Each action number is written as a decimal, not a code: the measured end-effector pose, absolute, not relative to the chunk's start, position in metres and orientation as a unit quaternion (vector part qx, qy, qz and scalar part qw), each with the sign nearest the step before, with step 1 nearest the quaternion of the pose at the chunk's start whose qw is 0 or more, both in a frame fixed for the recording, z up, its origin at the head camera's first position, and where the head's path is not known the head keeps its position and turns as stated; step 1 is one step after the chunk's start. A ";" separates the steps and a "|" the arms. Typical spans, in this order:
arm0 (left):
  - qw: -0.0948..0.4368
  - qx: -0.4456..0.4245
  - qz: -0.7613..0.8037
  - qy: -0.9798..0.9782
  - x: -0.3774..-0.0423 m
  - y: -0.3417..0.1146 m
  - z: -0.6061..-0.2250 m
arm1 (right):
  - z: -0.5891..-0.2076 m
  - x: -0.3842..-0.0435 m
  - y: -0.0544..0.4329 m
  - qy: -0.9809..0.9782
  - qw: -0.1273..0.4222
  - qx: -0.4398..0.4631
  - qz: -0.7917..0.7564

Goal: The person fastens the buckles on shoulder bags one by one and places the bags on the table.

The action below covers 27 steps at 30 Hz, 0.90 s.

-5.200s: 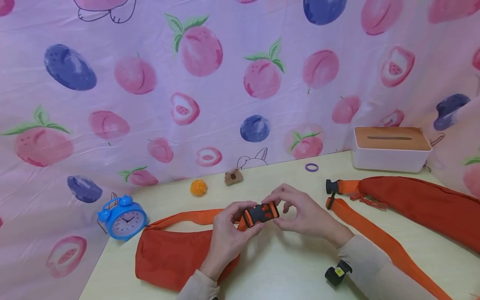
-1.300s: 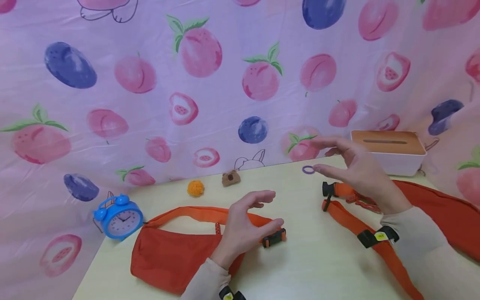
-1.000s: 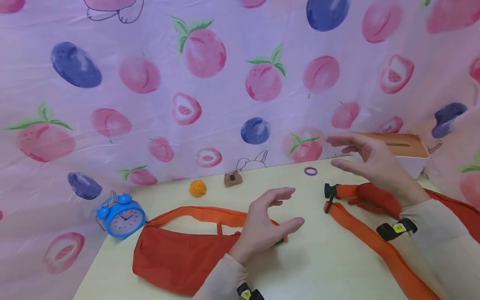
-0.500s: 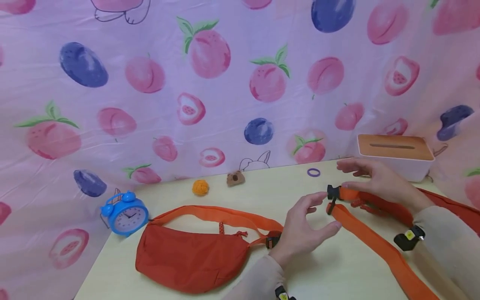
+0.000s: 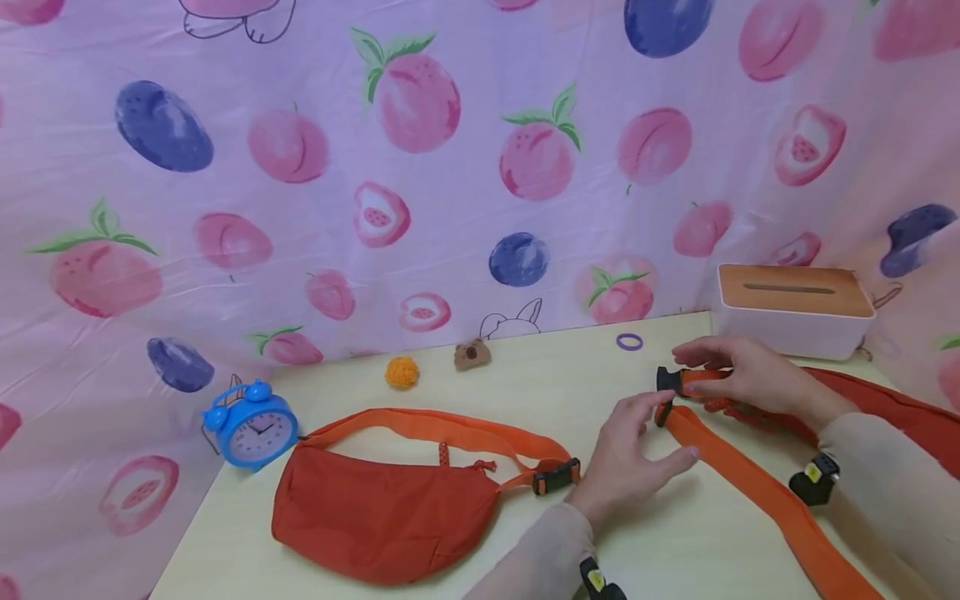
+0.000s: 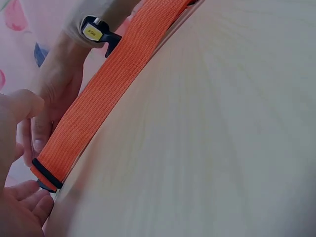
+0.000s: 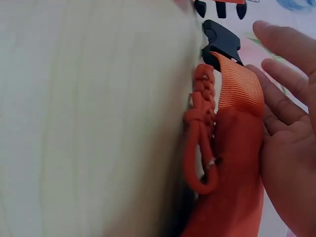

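A red waist bag [image 5: 885, 408] lies at the right with its buckle undone. Its black buckle socket [image 5: 667, 380] sits beside the pronged buckle end [image 5: 663, 414] of its orange strap [image 5: 757, 479]. My left hand [image 5: 630, 458] hovers by the pronged end, fingertips very near it, thumb apart. My right hand [image 5: 757, 379] is over the socket's short strap; in the right wrist view its fingers lie loosely beside the webbing [image 7: 239, 86], not curled round it. A second red waist bag [image 5: 382, 517] lies to the left, its buckle [image 5: 557, 477] fastened.
A blue alarm clock [image 5: 255, 425] stands at the left. Along the back are an orange yarn ball [image 5: 402, 372], a brown bear-shaped piece [image 5: 472, 355], a purple ring [image 5: 629, 342] and a white tissue box [image 5: 795, 321] with a wooden lid. Behind hangs a peach-print curtain [image 5: 450, 183].
Earlier both hands held the left bag's buckle; they let it go, leaving it fastened on the table. Both hands moved right and lowered to the right bag's undone buckle.
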<state>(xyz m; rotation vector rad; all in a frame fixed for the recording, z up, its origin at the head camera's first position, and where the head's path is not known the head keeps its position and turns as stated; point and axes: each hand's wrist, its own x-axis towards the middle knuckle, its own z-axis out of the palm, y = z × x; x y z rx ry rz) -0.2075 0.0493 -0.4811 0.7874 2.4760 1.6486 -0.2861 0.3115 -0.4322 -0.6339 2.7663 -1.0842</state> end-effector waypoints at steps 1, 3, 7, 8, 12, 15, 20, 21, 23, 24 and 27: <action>0.032 0.256 0.533 0.806 -0.208 0.049 -0.482 | -0.434 -0.286 0.311 0.912 0.048 -0.207 -0.350; 0.028 0.255 0.527 0.810 -0.210 0.049 -0.483 | -0.437 -0.287 0.309 0.918 0.042 -0.202 -0.339; 0.016 0.242 0.527 0.814 -0.212 0.050 -0.485 | -0.441 -0.287 0.307 0.926 0.037 -0.191 -0.323; 0.013 0.238 0.532 0.812 -0.212 0.050 -0.485 | -0.442 -0.287 0.306 0.927 0.039 -0.186 -0.323; 0.007 0.218 0.557 0.801 -0.213 0.051 -0.486 | -0.444 -0.286 0.306 0.930 0.035 -0.186 -0.316; 0.003 0.208 0.567 0.797 -0.213 0.051 -0.486 | -0.447 -0.287 0.305 0.934 0.030 -0.185 -0.305; 0.004 0.191 0.567 0.801 -0.212 0.050 -0.487 | -0.450 -0.288 0.304 0.938 0.026 -0.183 -0.293; 0.006 0.188 0.567 0.802 -0.212 0.050 -0.487 | -0.450 -0.288 0.304 0.938 0.026 -0.184 -0.292; 0.011 0.177 0.568 0.804 -0.211 0.050 -0.486 | -0.451 -0.288 0.303 0.939 0.024 -0.185 -0.289; 0.011 0.172 0.565 0.807 -0.211 0.050 -0.486 | -0.451 -0.287 0.303 0.939 0.023 -0.186 -0.288; 0.006 0.149 0.546 0.824 -0.210 0.051 -0.485 | -0.452 -0.286 0.303 0.938 0.019 -0.191 -0.289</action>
